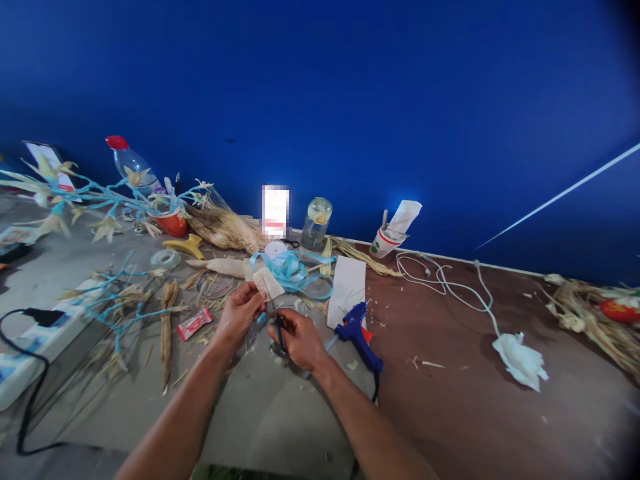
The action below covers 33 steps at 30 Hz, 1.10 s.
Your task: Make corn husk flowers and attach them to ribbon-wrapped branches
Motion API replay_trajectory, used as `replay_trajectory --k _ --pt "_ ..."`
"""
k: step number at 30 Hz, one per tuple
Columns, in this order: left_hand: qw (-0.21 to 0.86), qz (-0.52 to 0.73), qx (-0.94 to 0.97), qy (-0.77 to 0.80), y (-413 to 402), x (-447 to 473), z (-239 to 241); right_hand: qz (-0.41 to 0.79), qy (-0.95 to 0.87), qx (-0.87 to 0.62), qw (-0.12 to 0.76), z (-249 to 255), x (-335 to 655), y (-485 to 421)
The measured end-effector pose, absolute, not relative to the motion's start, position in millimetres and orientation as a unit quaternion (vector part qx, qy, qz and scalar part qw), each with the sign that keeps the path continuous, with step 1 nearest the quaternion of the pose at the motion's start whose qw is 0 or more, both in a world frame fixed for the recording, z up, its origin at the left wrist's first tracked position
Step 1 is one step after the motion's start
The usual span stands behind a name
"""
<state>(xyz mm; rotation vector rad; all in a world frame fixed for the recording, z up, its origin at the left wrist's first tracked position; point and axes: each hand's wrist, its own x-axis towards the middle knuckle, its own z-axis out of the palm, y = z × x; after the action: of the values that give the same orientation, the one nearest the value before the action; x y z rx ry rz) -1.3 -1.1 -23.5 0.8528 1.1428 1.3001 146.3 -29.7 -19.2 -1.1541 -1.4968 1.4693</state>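
My left hand [243, 310] pinches a small pale piece of corn husk [269, 283], held just above the table. Close beside it, my right hand [297, 337] is closed round a pair of dark-handled scissors [279, 328], whose tip points up toward the husk piece. A blue glue gun [359, 333] lies just right of my right hand. Behind the hands sits a loose curl of light blue ribbon [290, 270].
Branches wrapped in blue with husk flowers [107, 200] spread over the left side, above a power strip [47, 333] with a black cable. A glass jar [316, 223], paper cup [384, 241], white cable [450, 283] and white husk flower [520, 360] lie on the brown table [450, 400].
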Motion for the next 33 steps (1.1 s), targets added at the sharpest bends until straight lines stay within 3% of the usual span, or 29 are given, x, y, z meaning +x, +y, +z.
replay_trajectory --k 33 --pt "0.560 0.576 0.314 0.506 -3 -1 -19 0.522 -0.624 -0.460 0.355 -33 145 -27"
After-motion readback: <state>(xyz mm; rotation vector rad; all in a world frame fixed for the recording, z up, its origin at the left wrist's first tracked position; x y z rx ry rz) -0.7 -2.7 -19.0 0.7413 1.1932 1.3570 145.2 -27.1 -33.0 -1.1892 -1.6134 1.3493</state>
